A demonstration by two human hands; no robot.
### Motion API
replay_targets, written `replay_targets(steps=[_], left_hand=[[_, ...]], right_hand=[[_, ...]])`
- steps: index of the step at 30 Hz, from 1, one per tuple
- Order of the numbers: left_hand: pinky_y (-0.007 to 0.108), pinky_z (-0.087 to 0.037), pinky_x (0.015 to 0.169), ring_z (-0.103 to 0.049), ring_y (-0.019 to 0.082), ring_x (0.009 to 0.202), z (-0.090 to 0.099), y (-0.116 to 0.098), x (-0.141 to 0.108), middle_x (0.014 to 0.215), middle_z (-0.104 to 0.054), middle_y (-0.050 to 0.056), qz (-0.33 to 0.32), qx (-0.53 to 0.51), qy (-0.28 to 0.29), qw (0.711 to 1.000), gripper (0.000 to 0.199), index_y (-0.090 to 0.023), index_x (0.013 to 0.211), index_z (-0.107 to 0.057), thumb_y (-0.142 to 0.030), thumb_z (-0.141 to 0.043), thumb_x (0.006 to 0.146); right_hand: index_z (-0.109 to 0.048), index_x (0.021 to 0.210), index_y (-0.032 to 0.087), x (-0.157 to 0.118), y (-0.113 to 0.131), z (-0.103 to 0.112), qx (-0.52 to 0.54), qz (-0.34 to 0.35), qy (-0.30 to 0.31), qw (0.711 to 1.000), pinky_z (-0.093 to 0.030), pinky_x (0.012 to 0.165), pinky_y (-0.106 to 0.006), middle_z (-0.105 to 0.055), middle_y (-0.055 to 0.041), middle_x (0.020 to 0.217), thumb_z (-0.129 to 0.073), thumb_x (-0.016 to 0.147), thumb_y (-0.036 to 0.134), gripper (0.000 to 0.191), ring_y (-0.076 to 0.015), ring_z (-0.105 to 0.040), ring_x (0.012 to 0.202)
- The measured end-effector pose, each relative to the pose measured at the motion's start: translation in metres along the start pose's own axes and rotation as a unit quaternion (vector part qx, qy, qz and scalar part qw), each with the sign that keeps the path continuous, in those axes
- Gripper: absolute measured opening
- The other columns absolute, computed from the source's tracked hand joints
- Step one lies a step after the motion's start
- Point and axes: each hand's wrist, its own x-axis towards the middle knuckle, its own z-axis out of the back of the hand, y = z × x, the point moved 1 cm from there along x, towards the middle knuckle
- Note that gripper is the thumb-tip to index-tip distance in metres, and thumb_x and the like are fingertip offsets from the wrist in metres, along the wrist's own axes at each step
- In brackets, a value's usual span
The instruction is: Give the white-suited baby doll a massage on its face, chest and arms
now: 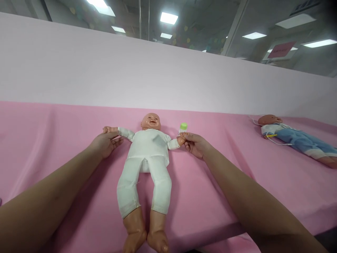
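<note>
A baby doll (149, 144) in a white cloth top and trousers lies face up, its head away from me and its bare feet towards me. At the left of the picture, my left hand (105, 144) is closed on the doll's outstretched hand and wrist, the fingers partly tucked beneath it. Across from it, my right hand (197, 144) pinches the doll's other hand between thumb and fingers. Both doll arms are spread out to the sides. Just behind my right hand stands a small white bottle with a green cap (183, 125), its lower part hidden.
A pink sheet (79, 196) covers the table, with its front edge at lower right. A second doll (297, 138) in blue clothes lies at the far right, with thin white tubing about it. Behind the table rises a white wall (126, 73) with glass panels above.
</note>
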Motion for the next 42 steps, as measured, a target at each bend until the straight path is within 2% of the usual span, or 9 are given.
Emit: replay_targets(steps=[4, 13, 20, 23, 26, 30, 37, 40, 42], left_hand=[[0.032, -0.062, 0.081, -0.072, 0.02, 0.09, -0.004, 0.005, -0.004, 0.11, -0.073, 0.011, -0.035, 0.076, 0.043, 0.996, 0.029, -0.014, 0.111, -0.064, -0.029, -0.076, 0.089], [0.031, -0.064, 0.078, -0.073, 0.02, 0.084, -0.008, 0.01, -0.006, 0.097, -0.073, 0.01, -0.046, 0.11, -0.018, 0.993, 0.024, -0.017, 0.101, -0.067, -0.035, -0.076, 0.09], [0.037, -0.062, 0.083, -0.071, 0.023, 0.09, -0.014, 0.007, -0.017, 0.103, -0.072, 0.009, -0.082, 0.169, -0.054, 0.981, 0.026, -0.02, 0.101, -0.066, -0.041, -0.073, 0.088], [0.04, -0.059, 0.087, -0.07, 0.027, 0.098, -0.024, 0.007, -0.03, 0.103, -0.072, 0.008, -0.157, 0.273, -0.039, 0.948, 0.023, -0.022, 0.096, -0.067, -0.042, -0.072, 0.085], [0.041, -0.055, 0.096, -0.068, 0.028, 0.106, -0.037, 0.01, -0.046, 0.108, -0.073, 0.006, -0.239, 0.37, 0.002, 0.898, 0.019, -0.025, 0.098, -0.069, -0.037, -0.071, 0.084], [0.041, -0.055, 0.094, -0.065, 0.029, 0.114, -0.05, 0.013, -0.059, 0.127, -0.068, 0.005, -0.307, 0.46, 0.088, 0.828, 0.044, -0.031, 0.126, -0.069, -0.04, -0.069, 0.083], [0.053, -0.042, 0.111, -0.056, 0.035, 0.125, -0.046, 0.01, -0.056, 0.131, -0.063, 0.012, -0.383, 0.576, 0.173, 0.701, 0.053, -0.028, 0.14, -0.065, -0.041, -0.06, 0.089], [0.057, -0.038, 0.114, -0.05, 0.038, 0.132, -0.045, 0.011, -0.055, 0.135, -0.06, 0.012, -0.38, 0.584, 0.176, 0.696, 0.055, -0.028, 0.139, -0.065, -0.04, -0.062, 0.086], [0.055, -0.039, 0.115, -0.048, 0.037, 0.136, -0.046, 0.014, -0.055, 0.139, -0.057, 0.011, -0.35, 0.547, 0.163, 0.743, 0.053, -0.029, 0.136, -0.067, -0.042, -0.064, 0.085]], right_hand=[[-0.075, 0.107, 0.019, -0.001, -0.007, -0.012, -0.06, -0.01, 0.022, 0.998, -0.057, 0.069, -0.022, -0.07, -0.0037, 0.092, -0.087, 0.08, 0.033, 0.034, -0.012, -0.063, 0.074], [-0.066, 0.123, 0.022, -0.002, -0.013, -0.014, -0.169, 0.0, -0.023, 0.985, -0.062, 0.09, -0.035, -0.074, -0.0067, 0.111, -0.092, 0.07, 0.03, 0.059, -0.0205, -0.073, 0.095], [-0.071, 0.108, 0.019, -0.001, -0.009, -0.016, -0.236, 0.046, -0.139, 0.961, -0.064, 0.088, -0.043, -0.075, -0.0094, 0.106, -0.087, 0.073, 0.038, 0.042, -0.0265, -0.073, 0.094], [-0.07, 0.117, 0.021, -0.007, -0.002, -0.023, -0.303, 0.093, -0.208, 0.925, -0.061, 0.093, -0.045, -0.073, -0.0094, 0.115, -0.084, 0.073, 0.042, 0.05, -0.0286, -0.072, 0.103], [-0.068, 0.124, 0.024, -0.015, 0.001, -0.037, -0.378, 0.163, -0.204, 0.888, -0.057, 0.099, -0.043, -0.07, -0.0077, 0.125, -0.082, 0.074, 0.041, 0.054, -0.0284, -0.068, 0.115], [-0.065, 0.128, 0.026, -0.02, -0.005, -0.056, -0.471, 0.253, -0.108, 0.838, -0.056, 0.098, -0.044, -0.072, -0.0071, 0.123, -0.079, 0.08, 0.038, 0.051, -0.0278, -0.068, 0.112], [-0.067, 0.136, 0.025, -0.019, -0.015, -0.072, -0.653, 0.356, 0.056, 0.667, -0.042, 0.114, -0.055, -0.059, -0.0114, 0.147, -0.058, 0.087, 0.008, 0.053, -0.0333, -0.052, 0.134], [-0.067, 0.137, 0.026, -0.02, -0.015, -0.076, -0.679, 0.348, 0.061, 0.643, -0.042, 0.113, -0.055, -0.057, -0.0109, 0.149, -0.055, 0.087, 0.004, 0.056, -0.0338, -0.051, 0.133], [-0.068, 0.135, 0.027, -0.021, -0.014, -0.077, -0.665, 0.344, 0.054, 0.661, -0.041, 0.114, -0.055, -0.059, -0.0099, 0.147, -0.056, 0.087, 0.005, 0.054, -0.0337, -0.051, 0.134]])
